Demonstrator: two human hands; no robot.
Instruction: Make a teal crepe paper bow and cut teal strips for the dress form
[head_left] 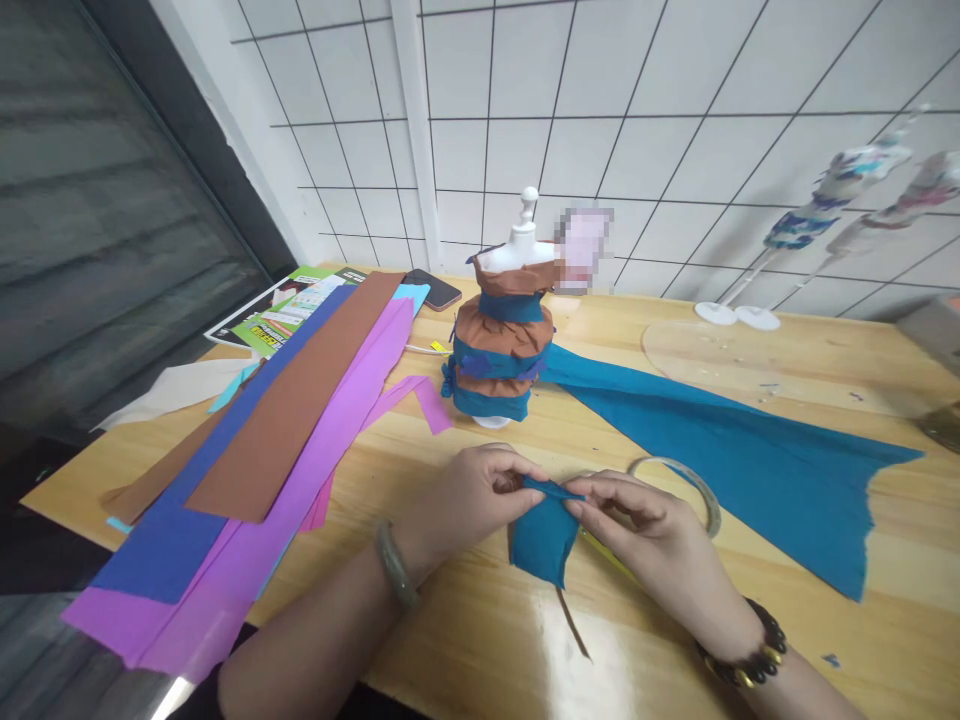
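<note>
A small piece of teal fabric [541, 545] hangs between my hands, its upper edge folded over. My left hand [472, 495] pinches the left end of that fold between thumb and fingertips. At the right end, my right hand [641, 525] grips the edge the same way. Just beyond them stands a small white mannequin [523, 235] wearing a dress of brown and teal bands [499, 345]. A thin brown strip [575, 625] lies below the fabric piece. Partly behind my right hand is a pale ring-shaped roll [705, 490], perhaps tape.
Long brown [300, 400], blue and purple fabric strips overlap on the left, over printed sheets [289, 310]. A phone [435, 290] lies behind them. One wide teal cloth [720, 430] stretches rightward. Two blurred doll stands [716, 313] are at the back right by the tiled wall.
</note>
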